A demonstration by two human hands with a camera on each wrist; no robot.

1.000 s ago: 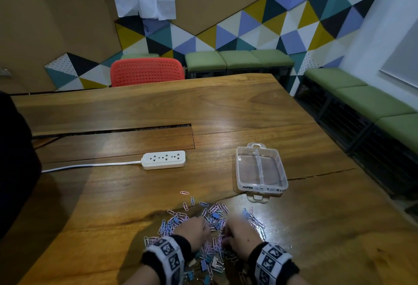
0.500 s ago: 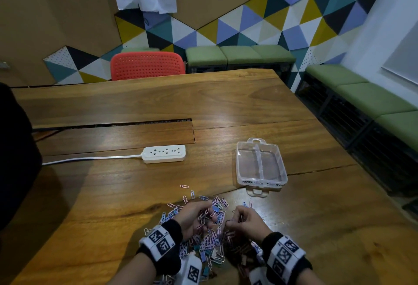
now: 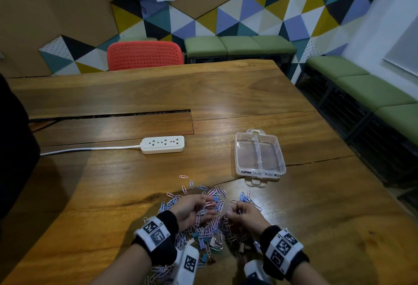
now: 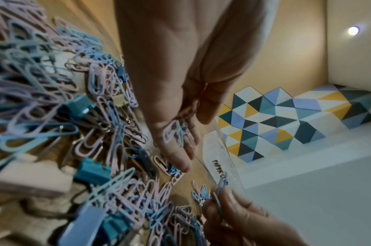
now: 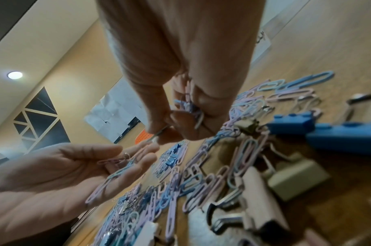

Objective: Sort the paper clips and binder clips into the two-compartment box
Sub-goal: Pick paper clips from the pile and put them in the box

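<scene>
A heap of pink and blue paper clips (image 3: 211, 226) mixed with teal, blue and beige binder clips (image 3: 204, 258) lies on the wooden table (image 3: 113, 183) at its near edge. My left hand (image 3: 194, 210) is held palm up over the heap, fingers fairly straight, with a few paper clips (image 4: 176, 133) lying on them. My right hand (image 3: 243, 213) is curled round a small bunch of paper clips (image 5: 188, 106) and pinches one between thumb and forefinger. The clear two-compartment box (image 3: 237, 149) stands beyond the heap to the right, both halves empty.
A white power strip (image 3: 162, 144) with its cable lies left of the box, in front of a long slot (image 3: 113, 116) in the table. A red chair (image 3: 144, 55) stands at the far edge. Green benches (image 3: 373, 90) run along the right wall.
Both hands have lifted from lying flat on the heap. The left has turned palm up with clips on it, and the right has gathered clips into its fingers.
</scene>
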